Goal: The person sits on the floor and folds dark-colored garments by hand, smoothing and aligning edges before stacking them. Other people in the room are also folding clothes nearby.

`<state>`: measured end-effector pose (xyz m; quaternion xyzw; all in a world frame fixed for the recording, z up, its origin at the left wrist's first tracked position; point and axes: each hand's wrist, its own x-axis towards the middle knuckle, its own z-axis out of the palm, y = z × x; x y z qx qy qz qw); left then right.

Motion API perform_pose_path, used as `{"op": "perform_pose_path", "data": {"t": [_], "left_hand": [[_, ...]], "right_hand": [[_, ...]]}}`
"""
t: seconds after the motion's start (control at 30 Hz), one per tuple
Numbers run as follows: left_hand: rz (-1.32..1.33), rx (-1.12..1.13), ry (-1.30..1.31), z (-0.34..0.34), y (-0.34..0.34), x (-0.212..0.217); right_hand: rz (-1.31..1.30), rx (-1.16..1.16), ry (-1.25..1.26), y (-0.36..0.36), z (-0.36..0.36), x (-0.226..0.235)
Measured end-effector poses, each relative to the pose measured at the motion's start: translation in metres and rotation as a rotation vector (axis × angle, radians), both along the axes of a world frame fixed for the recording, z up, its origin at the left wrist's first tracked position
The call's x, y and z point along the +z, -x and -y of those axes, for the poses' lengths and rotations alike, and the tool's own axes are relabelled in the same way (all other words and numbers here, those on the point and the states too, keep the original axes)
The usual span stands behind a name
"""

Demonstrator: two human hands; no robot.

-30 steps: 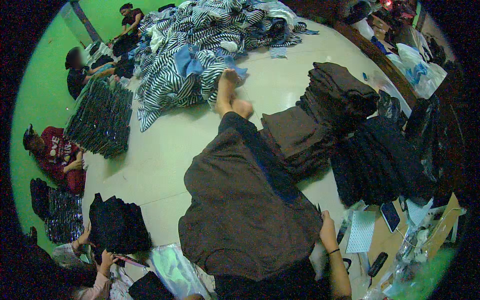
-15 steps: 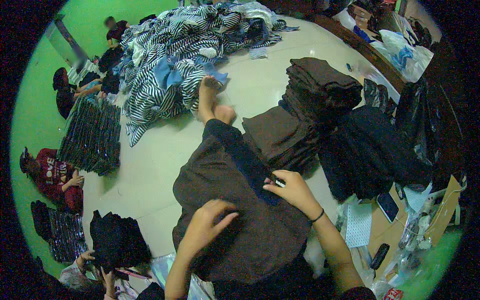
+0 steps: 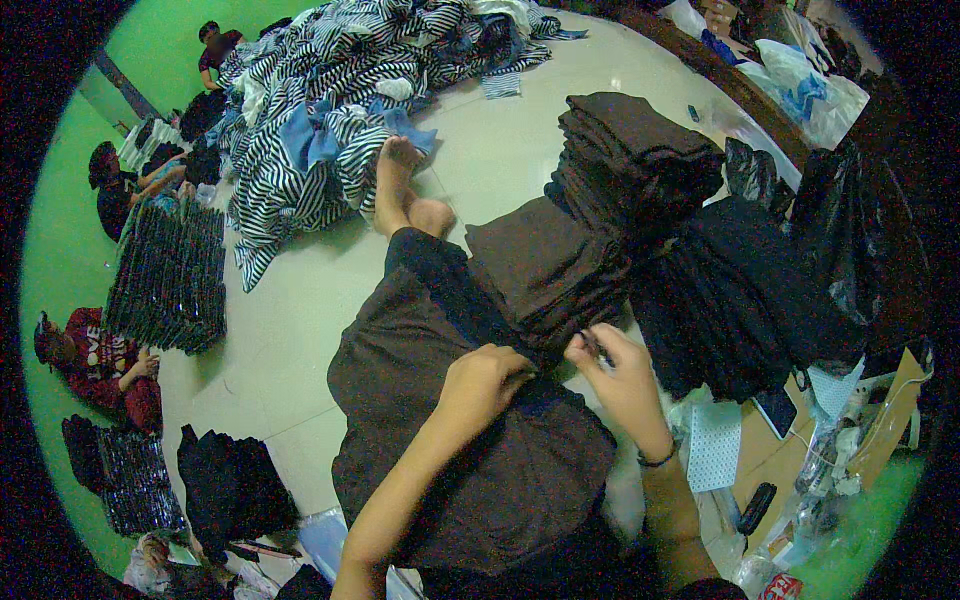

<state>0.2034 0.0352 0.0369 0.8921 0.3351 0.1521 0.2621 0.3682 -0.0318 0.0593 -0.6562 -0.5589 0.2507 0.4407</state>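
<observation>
A dark brown garment [image 3: 480, 490] lies spread over my lap and outstretched leg. My left hand [image 3: 485, 385] rests on its upper right part, with thumb and fingers pinched on the fabric edge. Just to the right, my right hand [image 3: 622, 375] is raised slightly off the cloth. Its fingers are curled around a small dark object, too small and shaded to name. Beyond both hands, a stack of folded brown garments [image 3: 545, 262] sits beside my leg, and a taller brown pile [image 3: 635, 150] stands behind it.
Black folded cloth [image 3: 720, 300] lies at right, near a phone [image 3: 775, 412] and a black brush-like item [image 3: 757, 508]. Striped garments [image 3: 340, 90] are heaped ahead. Wrapped stacks [image 3: 165, 280] and a dark cloth pile [image 3: 232, 485] stand left, where several people sit.
My left hand has moved up and right across the garment to its edge. My right hand has lifted away to the right. A co-worker's hands have left the dark pile at lower left.
</observation>
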Motion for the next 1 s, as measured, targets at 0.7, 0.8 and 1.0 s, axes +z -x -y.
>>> {"op": "perform_pose_path", "data": {"t": [0.7, 0.8, 1.0], "left_hand": [[0.129, -0.217, 0.020, 0.106, 0.042, 0.014], [0.044, -0.191, 0.049, 0.116, 0.073, 0.010], [-0.106, 0.142, 0.159, 0.135, 0.129, 0.011]], "right_hand": [[-0.050, 0.213, 0.123, 0.021, 0.138, -0.019], [-0.093, 0.252, 0.048, 0.024, 0.139, -0.028], [-0.447, -0.219, 0.060, -0.002, 0.180, -0.044]]}}
